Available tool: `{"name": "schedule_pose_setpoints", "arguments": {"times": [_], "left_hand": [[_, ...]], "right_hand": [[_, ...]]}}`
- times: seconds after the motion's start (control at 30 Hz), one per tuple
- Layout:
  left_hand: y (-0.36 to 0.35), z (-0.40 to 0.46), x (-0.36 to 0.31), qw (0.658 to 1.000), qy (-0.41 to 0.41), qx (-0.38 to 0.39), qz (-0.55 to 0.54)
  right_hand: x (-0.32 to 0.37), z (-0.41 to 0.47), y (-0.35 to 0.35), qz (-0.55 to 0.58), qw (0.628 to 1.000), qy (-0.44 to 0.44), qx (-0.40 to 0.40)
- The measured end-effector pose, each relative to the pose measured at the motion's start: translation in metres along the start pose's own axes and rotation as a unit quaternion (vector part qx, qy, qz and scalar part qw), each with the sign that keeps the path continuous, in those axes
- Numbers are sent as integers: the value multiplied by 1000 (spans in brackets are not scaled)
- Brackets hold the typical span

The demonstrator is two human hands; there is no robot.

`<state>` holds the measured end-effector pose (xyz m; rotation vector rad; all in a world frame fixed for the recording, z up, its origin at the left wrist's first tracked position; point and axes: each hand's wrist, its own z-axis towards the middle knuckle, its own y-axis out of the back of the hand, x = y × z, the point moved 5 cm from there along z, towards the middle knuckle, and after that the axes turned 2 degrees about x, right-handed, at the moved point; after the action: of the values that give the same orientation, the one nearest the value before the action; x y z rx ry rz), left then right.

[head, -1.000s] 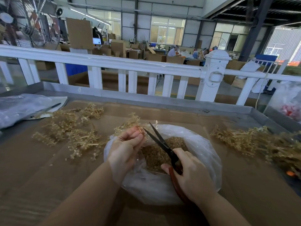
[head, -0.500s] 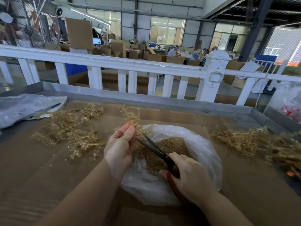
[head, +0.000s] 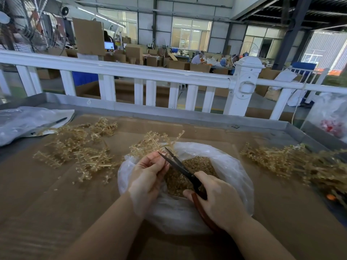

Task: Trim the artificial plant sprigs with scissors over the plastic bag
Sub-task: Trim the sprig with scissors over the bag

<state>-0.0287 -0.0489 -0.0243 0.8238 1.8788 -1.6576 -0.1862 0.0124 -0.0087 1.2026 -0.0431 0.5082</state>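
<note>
Over bag, left hand pinches sprig — right hand grips scissors.

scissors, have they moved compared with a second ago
Yes. Against the plastic bag, the scissors in the right hand swung their tips left, toward the left hand holding the sprig.

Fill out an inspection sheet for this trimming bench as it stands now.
Surface: brown cardboard-lined metal tray table.
Job's things: black-bladed scissors with red-brown handles; tan plastic plant sprig; clear plastic bag holding tan trimmings.
Clutter: sprig pile at left; sprig pile at right; crumpled clear bag with a pen.
Grippers: left hand pinches the sprig; right hand grips the scissors, blades open.
Cables: thin cord by the railing at right.
Surroundings: white railing; cardboard boxes; seated workers; fan.
</note>
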Motion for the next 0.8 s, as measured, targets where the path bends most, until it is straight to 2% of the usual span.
{"name": "schedule_pose_setpoints", "arguments": {"times": [0.5,0.8], "left_hand": [[2,-3,2,999,28,-22,19],[1,-2,4,998,68,-16,-1]], "right_hand": [[0,7,-3,-13,998,30,58],[0,8,-3,-39,997,36,52]]}}
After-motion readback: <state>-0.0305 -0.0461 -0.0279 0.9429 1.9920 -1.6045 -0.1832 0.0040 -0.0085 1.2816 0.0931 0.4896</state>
